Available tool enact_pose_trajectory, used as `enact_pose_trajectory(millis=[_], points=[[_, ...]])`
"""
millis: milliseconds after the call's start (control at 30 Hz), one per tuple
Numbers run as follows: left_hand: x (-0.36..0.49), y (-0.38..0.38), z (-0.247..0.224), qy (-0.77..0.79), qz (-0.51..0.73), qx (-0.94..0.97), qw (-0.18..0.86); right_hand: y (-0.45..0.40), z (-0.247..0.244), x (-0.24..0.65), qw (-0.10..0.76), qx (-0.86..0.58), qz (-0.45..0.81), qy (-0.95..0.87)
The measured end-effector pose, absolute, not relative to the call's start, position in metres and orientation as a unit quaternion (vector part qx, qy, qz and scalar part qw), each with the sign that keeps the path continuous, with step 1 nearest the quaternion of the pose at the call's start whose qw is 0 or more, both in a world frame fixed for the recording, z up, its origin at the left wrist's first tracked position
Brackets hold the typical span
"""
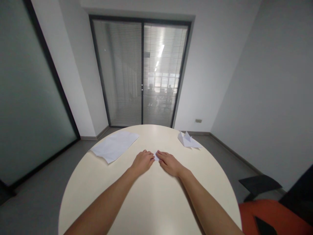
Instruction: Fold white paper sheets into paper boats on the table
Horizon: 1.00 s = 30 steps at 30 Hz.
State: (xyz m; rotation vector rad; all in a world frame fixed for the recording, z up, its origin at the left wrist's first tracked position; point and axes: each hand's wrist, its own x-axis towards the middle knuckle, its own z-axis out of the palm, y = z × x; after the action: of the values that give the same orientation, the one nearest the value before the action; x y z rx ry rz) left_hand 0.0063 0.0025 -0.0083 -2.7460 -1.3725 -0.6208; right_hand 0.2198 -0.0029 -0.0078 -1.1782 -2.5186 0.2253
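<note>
A small piece of folded white paper (156, 157) lies on the round table between my two hands, mostly covered by them. My left hand (143, 161) is closed at its left edge, fingers curled together. From the other side my right hand (170, 162) holds it, with the fingers over its top and the thumb at the near edge. How the paper is folded under the fingers is hidden.
On the cream table (151, 202), a large creased white sheet (116, 145) lies at the back left. Folded paper pieces with upright points (187, 140) stand at the back right. An orange chair (271, 213) with black armrests is beside the table at the right.
</note>
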Motion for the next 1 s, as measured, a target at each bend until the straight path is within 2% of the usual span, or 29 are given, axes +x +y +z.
enact_pose_trajectory(millis=[200, 500, 1000], points=[[0.006, 0.002, -0.008, -0.437, -0.207, -0.875, 0.008, 0.003, -0.004, 0.231, 0.225, -0.397, 0.064, -0.888], [0.003, 0.003, -0.008, -0.354, -0.214, -0.910, -0.018, 0.002, 0.000, 0.232, 0.249, -0.419, 0.132, -0.863], [0.002, 0.005, -0.011, -0.354, -0.203, -0.913, 0.003, 0.008, 0.002, 0.252, 0.228, -0.441, 0.147, -0.855]])
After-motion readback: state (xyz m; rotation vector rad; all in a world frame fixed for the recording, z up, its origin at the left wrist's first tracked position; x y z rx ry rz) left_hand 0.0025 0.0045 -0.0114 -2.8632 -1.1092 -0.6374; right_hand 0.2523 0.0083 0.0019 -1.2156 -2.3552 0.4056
